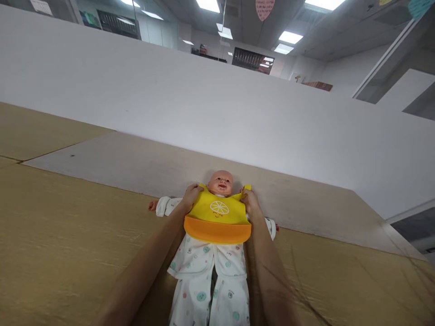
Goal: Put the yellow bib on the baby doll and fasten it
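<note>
A baby doll lies on its back in front of me, arms spread, in white patterned clothes. Over its chest is a yellow bib with a white citrus slice print and an orange catch pocket along its lower edge. My left hand is closed on the bib's upper left corner, beside the doll's neck. On the other side, my right hand grips the bib's right neck strap, whose end sticks up above the fingers. Whether the strap ends touch behind the neck is hidden.
The doll rests on a wooden surface with a greyish panel behind its head. A low white wall runs across the back, with glass panes above it. Thin dark strands, perhaps hair, cross the lower right of the view.
</note>
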The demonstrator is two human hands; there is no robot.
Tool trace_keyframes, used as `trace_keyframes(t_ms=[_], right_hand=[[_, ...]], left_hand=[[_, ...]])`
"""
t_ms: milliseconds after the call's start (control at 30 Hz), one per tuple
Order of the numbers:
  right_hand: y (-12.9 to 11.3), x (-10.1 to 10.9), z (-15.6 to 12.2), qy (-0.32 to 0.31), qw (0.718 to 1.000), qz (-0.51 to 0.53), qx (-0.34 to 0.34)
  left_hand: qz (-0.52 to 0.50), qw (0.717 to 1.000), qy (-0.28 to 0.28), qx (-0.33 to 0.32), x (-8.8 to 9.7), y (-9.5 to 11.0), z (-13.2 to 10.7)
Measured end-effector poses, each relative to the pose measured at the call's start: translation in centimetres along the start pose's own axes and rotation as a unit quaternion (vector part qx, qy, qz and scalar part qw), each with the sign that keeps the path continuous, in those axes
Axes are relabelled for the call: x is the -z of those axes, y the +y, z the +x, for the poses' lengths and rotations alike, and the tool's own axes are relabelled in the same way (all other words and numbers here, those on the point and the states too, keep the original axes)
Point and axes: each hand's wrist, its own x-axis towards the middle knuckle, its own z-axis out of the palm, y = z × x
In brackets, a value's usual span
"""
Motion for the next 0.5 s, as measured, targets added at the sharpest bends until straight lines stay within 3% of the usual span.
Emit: trace_keyframes(t_ms=[133, 367, 500], right_hand=[[-0.2, -0.2, 0.5, 0.016, 1.0, 0.003, 0.01], [-0.4, -0.7, 2.1, 0.068, 0.986, -0.081, 0.128], [0.2, -0.6, 3.7, 0.043, 0.981, -0.149, 0.119]], left_hand=[[0.001, 1.0, 0.003, -0.005, -0.3, -0.1, -0.1], [0.032, 0.999, 0.033, -0.007, -0.4, -0.5, 0.4], [0.043, 0.998, 0.041, 0.004, -0.3, -0.5, 0.6]])
